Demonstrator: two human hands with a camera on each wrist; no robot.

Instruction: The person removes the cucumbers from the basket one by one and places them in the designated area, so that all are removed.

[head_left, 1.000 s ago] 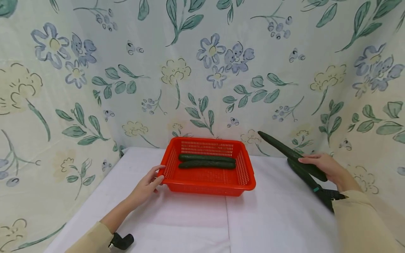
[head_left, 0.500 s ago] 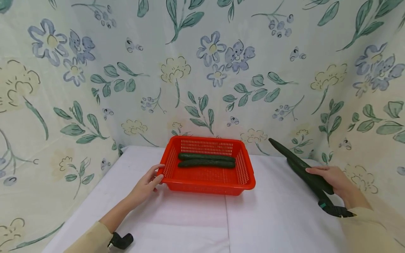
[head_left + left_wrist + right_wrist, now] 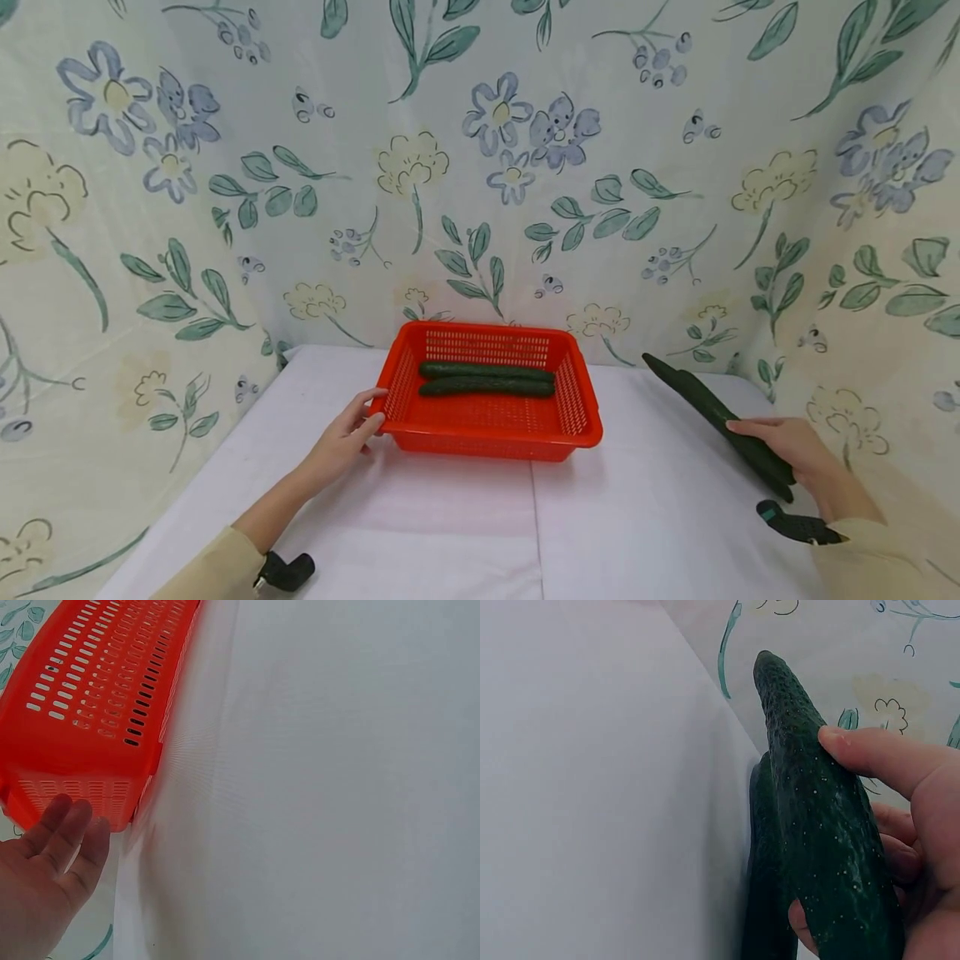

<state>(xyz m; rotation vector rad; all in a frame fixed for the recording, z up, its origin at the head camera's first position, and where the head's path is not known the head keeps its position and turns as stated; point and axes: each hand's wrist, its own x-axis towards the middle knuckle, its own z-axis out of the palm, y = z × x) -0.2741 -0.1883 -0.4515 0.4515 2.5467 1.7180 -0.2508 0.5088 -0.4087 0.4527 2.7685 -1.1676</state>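
In the head view a red plastic basket (image 3: 480,437) stands mid-table with two dark green cucumbers (image 3: 487,386) lying side by side in it. My left hand (image 3: 341,442) holds the basket's left end at the rim; in the left wrist view several fingers (image 3: 90,851) rest against the end wall. On the right, my right hand (image 3: 798,450) grips a cucumber (image 3: 832,825), thumb on top and fingers curled beneath. Close alongside and below it is another cucumber (image 3: 765,862), largely covered in the head view. Whether the two touch is unclear.
A white cloth (image 3: 637,517) covers the table. Floral fabric (image 3: 480,167) hangs behind and at both sides, near the right hand's cucumbers. Black wrist devices (image 3: 285,573) sit on both forearms.
My right hand has lowered the gripped cucumber toward the table and slightly to the right, so it now lines up with the other cucumber. The left hand stays at the basket.
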